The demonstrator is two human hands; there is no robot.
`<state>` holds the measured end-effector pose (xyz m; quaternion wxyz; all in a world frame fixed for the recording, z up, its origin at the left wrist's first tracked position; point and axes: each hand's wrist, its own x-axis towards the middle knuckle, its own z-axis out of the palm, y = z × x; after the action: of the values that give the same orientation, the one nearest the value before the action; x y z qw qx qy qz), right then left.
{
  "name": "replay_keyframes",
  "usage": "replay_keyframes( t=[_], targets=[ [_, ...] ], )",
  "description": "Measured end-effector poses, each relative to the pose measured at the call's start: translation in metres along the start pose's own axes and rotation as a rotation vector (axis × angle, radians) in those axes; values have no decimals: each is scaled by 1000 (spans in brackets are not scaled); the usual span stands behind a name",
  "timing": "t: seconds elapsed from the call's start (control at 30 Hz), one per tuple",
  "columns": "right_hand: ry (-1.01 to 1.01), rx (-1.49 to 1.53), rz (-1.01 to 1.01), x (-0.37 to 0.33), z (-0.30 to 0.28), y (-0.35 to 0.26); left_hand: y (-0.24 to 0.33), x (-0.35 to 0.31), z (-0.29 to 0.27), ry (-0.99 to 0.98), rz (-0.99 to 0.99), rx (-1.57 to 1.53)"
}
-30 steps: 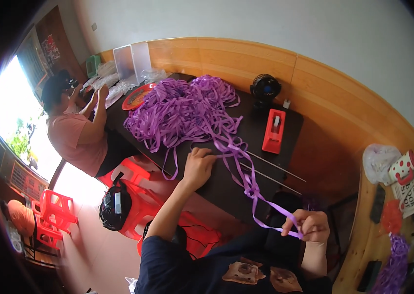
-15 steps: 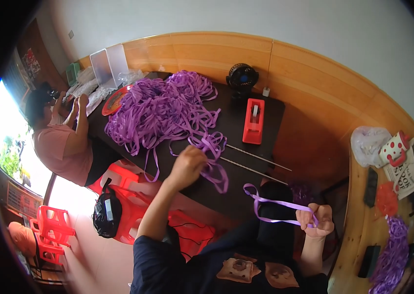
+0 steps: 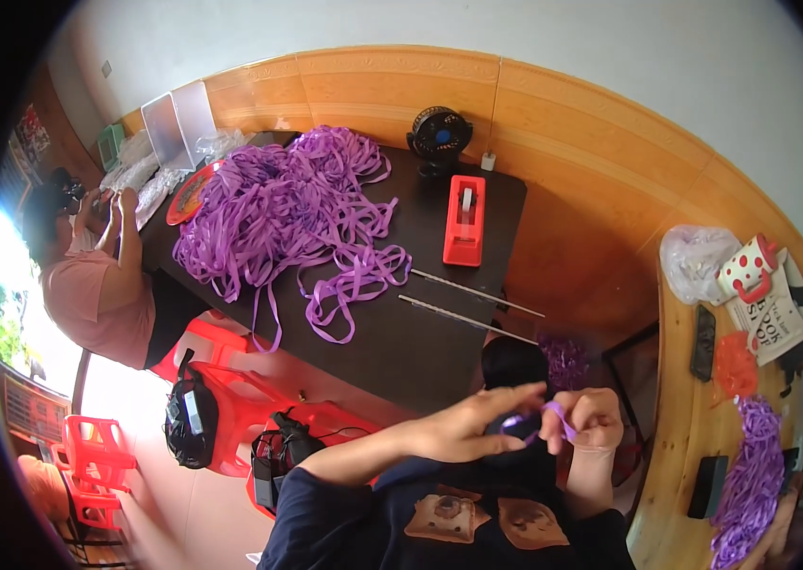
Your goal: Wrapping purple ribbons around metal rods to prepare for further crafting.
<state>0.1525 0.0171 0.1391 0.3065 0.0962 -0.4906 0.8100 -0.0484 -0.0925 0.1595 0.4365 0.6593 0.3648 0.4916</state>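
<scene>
Close in front of my body my right hand (image 3: 595, 418) is closed, with a purple ribbon (image 3: 558, 418) looped at its fingers. Beside it, my left hand (image 3: 472, 425) has its fingers stretched out and its thumb apart. Part of the ribbon shows in the gap between that thumb and the fingers, somewhat blurred; whether it is wound round them I cannot tell. A big heap of purple ribbon (image 3: 278, 209) covers the far left of the dark table (image 3: 392, 347), and loose loops trail from it toward the middle.
Two thin rods (image 3: 468, 318) jut over the table's right edge, near a red tape dispenser (image 3: 464, 223) and a black fan (image 3: 439, 138). A wooden bench (image 3: 672, 465) at right bears a ribbon bundle (image 3: 748, 480) and a spotted cup (image 3: 748, 269). Another person (image 3: 102, 294) sits left, by red stools (image 3: 230, 418).
My left hand has left the loose loops on the table and come down and right to my right hand. The ribbon loop hanging at my right hand is now drawn in between both hands.
</scene>
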Motion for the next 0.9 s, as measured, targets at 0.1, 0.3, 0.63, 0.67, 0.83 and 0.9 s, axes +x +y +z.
replay_keyframes(
  t=[0.1,0.3,0.63,0.67,0.83,0.9],
  targets=[
    [-23,185,-195,-14,-9,-12,-29,3,-6,-354,-267,-289],
    [40,141,-53,-25,-12,-36,-24,21,18,-119,45,-221],
    [142,212,-324,-49,-36,-59,-38,5,-1,-333,-441,-588],
    [176,158,-362,-56,-40,-63,-38,1,-1,-252,-437,-580],
    [336,267,-413,-67,-60,-60,-43,6,-3,-29,-442,-617],
    [316,263,-292,-60,-57,-51,-50,12,3,-64,-370,-598]
  ],
)
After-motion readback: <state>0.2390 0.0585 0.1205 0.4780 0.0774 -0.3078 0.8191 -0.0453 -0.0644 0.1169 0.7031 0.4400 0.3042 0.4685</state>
